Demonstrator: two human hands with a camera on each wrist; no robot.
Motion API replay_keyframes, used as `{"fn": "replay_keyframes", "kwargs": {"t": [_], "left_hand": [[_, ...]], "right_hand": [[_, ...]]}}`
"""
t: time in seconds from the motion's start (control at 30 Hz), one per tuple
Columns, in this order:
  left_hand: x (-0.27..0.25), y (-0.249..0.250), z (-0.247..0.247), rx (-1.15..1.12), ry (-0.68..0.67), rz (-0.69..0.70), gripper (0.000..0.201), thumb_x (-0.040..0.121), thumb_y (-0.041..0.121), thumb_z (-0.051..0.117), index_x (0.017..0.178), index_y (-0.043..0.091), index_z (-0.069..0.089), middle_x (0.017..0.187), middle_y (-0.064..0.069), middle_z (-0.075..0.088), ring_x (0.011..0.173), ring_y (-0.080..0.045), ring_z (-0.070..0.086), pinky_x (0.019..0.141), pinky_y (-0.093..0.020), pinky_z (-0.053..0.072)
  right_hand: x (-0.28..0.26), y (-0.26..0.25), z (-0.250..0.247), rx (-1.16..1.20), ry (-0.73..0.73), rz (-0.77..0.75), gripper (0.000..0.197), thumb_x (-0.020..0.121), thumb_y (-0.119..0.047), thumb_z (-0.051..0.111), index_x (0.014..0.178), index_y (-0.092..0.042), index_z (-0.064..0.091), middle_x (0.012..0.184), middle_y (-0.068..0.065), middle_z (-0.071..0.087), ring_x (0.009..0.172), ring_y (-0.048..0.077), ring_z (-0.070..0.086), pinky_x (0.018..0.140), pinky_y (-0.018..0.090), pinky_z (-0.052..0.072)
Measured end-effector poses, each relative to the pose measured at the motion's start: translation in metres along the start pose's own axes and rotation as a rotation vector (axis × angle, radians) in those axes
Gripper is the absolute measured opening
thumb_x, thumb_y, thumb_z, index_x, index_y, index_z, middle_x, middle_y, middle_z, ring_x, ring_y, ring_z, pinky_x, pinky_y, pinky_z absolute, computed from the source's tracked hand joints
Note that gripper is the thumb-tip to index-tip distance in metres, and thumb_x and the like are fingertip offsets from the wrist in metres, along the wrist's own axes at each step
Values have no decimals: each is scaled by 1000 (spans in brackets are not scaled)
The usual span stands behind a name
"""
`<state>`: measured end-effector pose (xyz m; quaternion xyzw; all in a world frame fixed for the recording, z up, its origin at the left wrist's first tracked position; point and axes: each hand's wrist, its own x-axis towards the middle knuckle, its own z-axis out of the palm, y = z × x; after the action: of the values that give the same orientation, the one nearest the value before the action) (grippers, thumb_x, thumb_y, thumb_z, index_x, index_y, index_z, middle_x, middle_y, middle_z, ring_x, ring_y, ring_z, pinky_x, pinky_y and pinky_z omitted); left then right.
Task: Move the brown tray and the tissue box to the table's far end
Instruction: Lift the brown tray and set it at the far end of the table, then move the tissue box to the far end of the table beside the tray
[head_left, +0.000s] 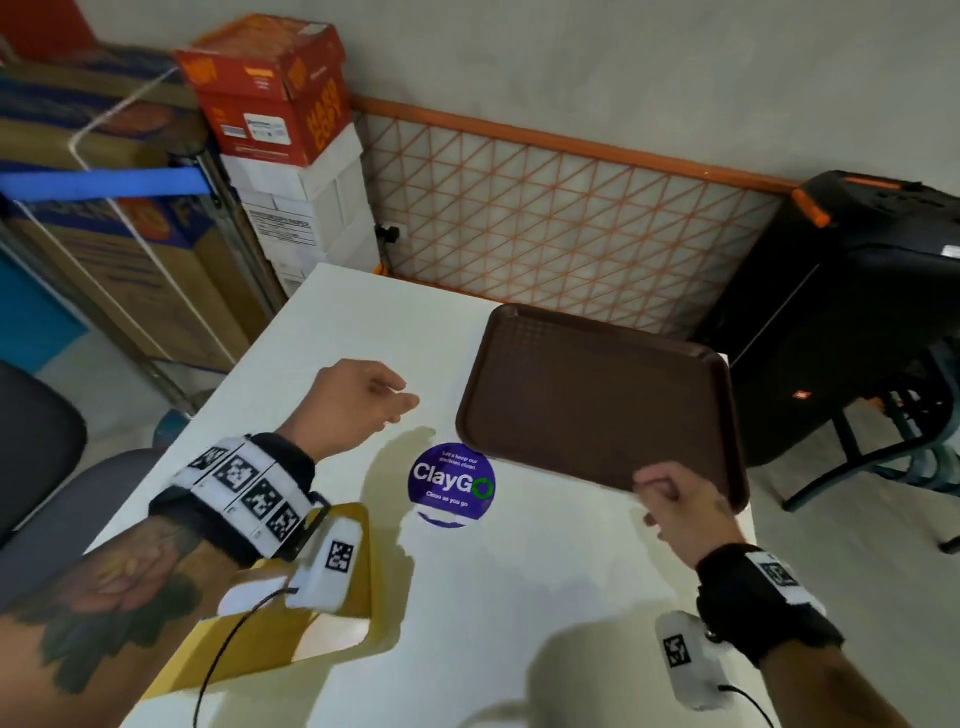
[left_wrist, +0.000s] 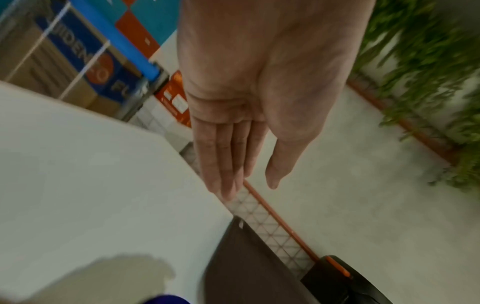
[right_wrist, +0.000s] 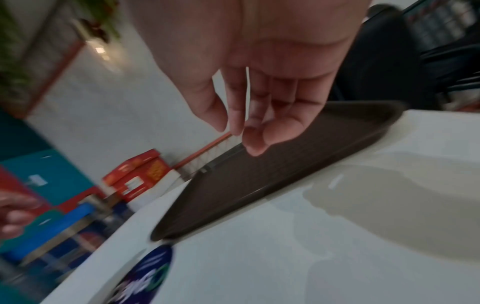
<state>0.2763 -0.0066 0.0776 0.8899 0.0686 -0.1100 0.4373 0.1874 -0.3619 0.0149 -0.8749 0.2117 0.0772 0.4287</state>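
The brown tray (head_left: 597, 395) lies flat on the white table (head_left: 519, 597) at its far right corner; it also shows in the left wrist view (left_wrist: 246, 267) and the right wrist view (right_wrist: 272, 181). My right hand (head_left: 660, 493) hovers over the tray's near rim with fingers loosely curled (right_wrist: 244, 135) and nothing in them. My left hand (head_left: 400, 400) hangs above the table left of the tray, fingers straight and relaxed (left_wrist: 249, 181), empty. The yellow tissue box (head_left: 270, 644) stands at the near left, partly hidden under my left forearm.
A round purple ClayGo sticker (head_left: 451, 484) sits on the table near the tray's near left corner. Behind the table's far edge stand an orange grid panel (head_left: 545, 218), stacked paper boxes (head_left: 280, 104) and a black speaker (head_left: 841, 312). A dark chair (head_left: 31, 441) is at left.
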Motion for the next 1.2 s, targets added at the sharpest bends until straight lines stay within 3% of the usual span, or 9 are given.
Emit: {"fn": "replay_keyframes", "kwargs": {"t": [0.13, 0.27, 0.4, 0.57, 0.77, 0.87, 0.93, 1.1, 1.2], "left_hand": [[-71, -42, -49, 276, 69, 18, 28, 79, 40, 73, 100, 22, 70, 88, 3, 73, 82, -11, 65, 71, -26, 46], [-139, -103, -89, 327, 175, -139, 28, 78, 41, 74, 98, 23, 72, 93, 2, 74, 90, -17, 68, 75, -32, 47], [-185, -150, -97, 366, 231, -257, 39, 78, 41, 74, 110, 21, 69, 115, -6, 70, 92, -19, 63, 78, -37, 50], [-208, -189, -84, 84, 218, -369, 45, 79, 36, 74, 121, 24, 62, 116, -5, 68, 96, -22, 69, 86, -41, 56], [-211, -198, -68, -179, 243, -337, 13, 87, 25, 66, 97, 25, 75, 90, 1, 77, 80, -20, 74, 81, -42, 62], [-201, -193, -66, -194, 222, -327, 15, 88, 24, 65, 99, 24, 75, 88, 2, 77, 78, -17, 74, 80, -41, 62], [-185, -183, -70, -188, 207, -292, 19, 88, 25, 65, 105, 26, 74, 91, 4, 77, 78, -15, 74, 80, -39, 62], [-111, -150, -90, -166, 204, -161, 17, 89, 23, 65, 102, 27, 73, 92, 3, 76, 80, -13, 73, 68, -22, 60], [-55, -134, -96, -176, 157, -115, 17, 90, 19, 64, 105, 21, 70, 95, -4, 74, 82, -16, 72, 62, -18, 61]], "right_hand": [[-29, -31, 54, 1, -211, -109, 6, 87, -20, 62, 87, -24, 66, 89, 7, 67, 58, 13, 65, 51, 21, 47], [-60, -59, 100, 81, -333, -126, 7, 86, -25, 63, 90, -20, 66, 85, 4, 65, 60, 15, 66, 55, 29, 52], [-82, -83, 138, 83, -393, -130, 13, 86, -28, 63, 94, -18, 64, 95, 7, 66, 65, 18, 69, 59, 32, 54], [-111, -101, 179, -57, -557, -132, 34, 82, -44, 63, 109, -25, 57, 99, 1, 68, 86, 21, 70, 81, 43, 60], [-134, -104, 197, -87, -540, -107, 45, 75, -47, 66, 114, -28, 55, 101, 1, 65, 90, 20, 67, 76, 45, 62], [-136, -104, 199, 2, -450, -108, 20, 77, -35, 67, 94, -38, 59, 88, -8, 63, 83, 18, 66, 74, 45, 61], [-132, -111, 197, 72, -406, -79, 18, 76, -30, 67, 85, -42, 57, 88, -7, 64, 81, 19, 67, 70, 45, 62], [-92, -143, 192, 178, -349, -59, 23, 78, -23, 64, 96, -36, 61, 91, -5, 69, 78, 18, 66, 61, 40, 63], [-59, -165, 191, 174, -288, -59, 30, 78, -20, 66, 106, -29, 61, 92, -3, 69, 74, 17, 65, 49, 25, 56]]}}
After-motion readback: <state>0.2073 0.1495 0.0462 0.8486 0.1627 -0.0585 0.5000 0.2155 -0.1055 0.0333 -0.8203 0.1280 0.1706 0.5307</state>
